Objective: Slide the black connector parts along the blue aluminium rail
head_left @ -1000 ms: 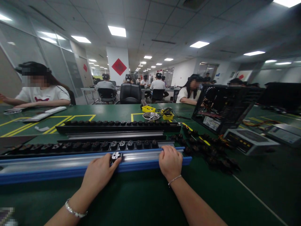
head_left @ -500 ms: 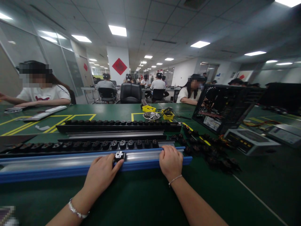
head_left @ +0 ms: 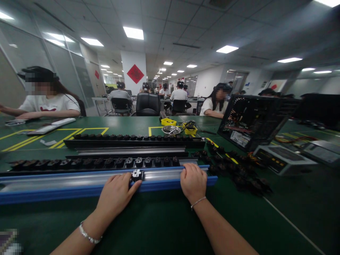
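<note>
Black module (head_left: 137, 175): sitting between long edges of blue rail (head_left: 162, 176), short of right end | left hand (head_left: 117, 193): pinching module | right hand (head_left: 193, 182): clasping rail near right end | advisable: keeping rail braced, module square

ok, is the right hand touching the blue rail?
Touching. The head view shows the right hand draped across the rail, curled over its far blue edge with no gap visible.

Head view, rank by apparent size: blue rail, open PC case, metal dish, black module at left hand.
1. Blue rail
2. Open PC case
3. Metal dish, black module: too alike to rank; module is nearer.
</note>
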Demonstrator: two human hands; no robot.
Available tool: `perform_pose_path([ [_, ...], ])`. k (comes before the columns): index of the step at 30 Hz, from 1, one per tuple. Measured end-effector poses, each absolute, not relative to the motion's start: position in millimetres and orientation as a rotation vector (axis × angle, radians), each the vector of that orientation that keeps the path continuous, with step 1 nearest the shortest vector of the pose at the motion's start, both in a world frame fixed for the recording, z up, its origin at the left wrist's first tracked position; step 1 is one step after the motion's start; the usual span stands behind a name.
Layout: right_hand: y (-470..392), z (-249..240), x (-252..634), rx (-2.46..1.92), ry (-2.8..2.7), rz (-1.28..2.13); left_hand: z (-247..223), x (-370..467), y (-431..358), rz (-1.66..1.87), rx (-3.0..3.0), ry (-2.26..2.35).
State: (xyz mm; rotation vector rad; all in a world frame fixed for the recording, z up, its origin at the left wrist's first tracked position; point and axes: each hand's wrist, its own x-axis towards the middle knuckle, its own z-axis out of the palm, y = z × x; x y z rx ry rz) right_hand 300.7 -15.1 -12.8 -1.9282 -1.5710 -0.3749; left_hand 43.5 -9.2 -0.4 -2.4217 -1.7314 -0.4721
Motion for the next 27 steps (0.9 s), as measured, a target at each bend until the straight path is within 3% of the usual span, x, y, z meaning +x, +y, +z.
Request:
perform_pose_path([
  [27, -16.5, -11.7, 300.0, -1.949, -1.578, -0.403, -4.6, 43.4, -7.9, -0.548, -2.489, -1.648],
])
